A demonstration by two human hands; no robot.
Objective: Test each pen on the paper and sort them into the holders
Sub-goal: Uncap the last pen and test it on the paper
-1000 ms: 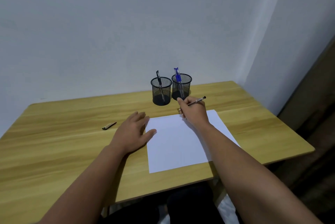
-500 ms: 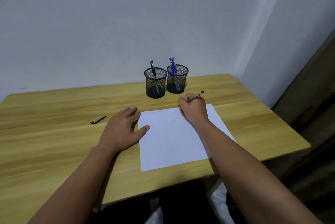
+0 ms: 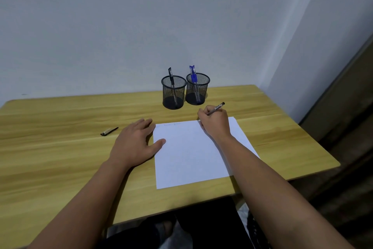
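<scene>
A white sheet of paper (image 3: 191, 154) lies on the wooden table (image 3: 60, 147). My right hand (image 3: 215, 123) grips a dark pen (image 3: 217, 108) in a writing hold at the sheet's far edge; its tip is hidden by my fingers. Faint marks show along the paper's top edge. My left hand (image 3: 135, 143) rests flat on the table, its thumb on the paper's left edge. Two black mesh holders stand behind: the left holder (image 3: 174, 92) has a black pen (image 3: 171, 79), the right holder (image 3: 197, 89) has blue pens (image 3: 193, 75).
A black pen cap (image 3: 109, 131) lies on the table to the left of my left hand. A grey wall stands just behind the holders. The table's right edge drops off to a dark floor.
The view has shifted slightly. My right hand with the pen stays at the paper's top edge, a little further right. My left hand keeps pressing beside the sheet.
</scene>
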